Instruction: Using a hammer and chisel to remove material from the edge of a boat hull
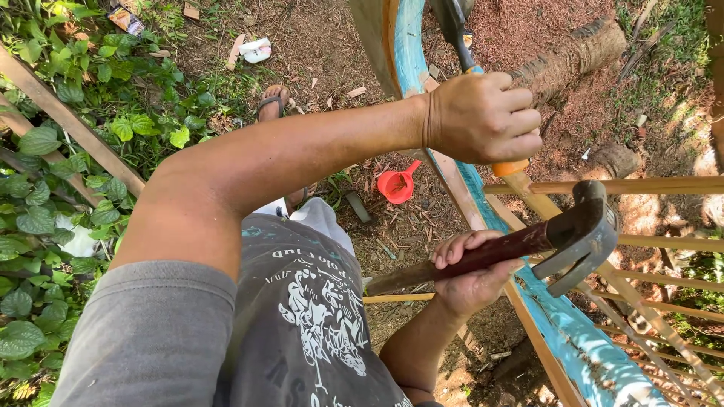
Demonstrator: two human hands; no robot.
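My left hand [483, 117] is closed around a chisel-like tool [455, 30] with a dark shaft and an orange handle. The orange butt end pokes out below my fist. The shaft points down along a blue-painted wooden board [581, 343]. My right hand [471, 275] grips the dark red-brown handle of a claw hammer. The steel hammer head [584, 230] hangs just below and right of the orange butt end, a short gap apart from it, over thin wooden slats [664, 186].
Far below lie bare soil and wood chips with a red plastic funnel [397, 185], a white scrap [256, 50] and my sandalled foot [273, 102]. Leafy plants [45, 218] and a wooden rail fill the left. A log [581, 49] lies at the top right.
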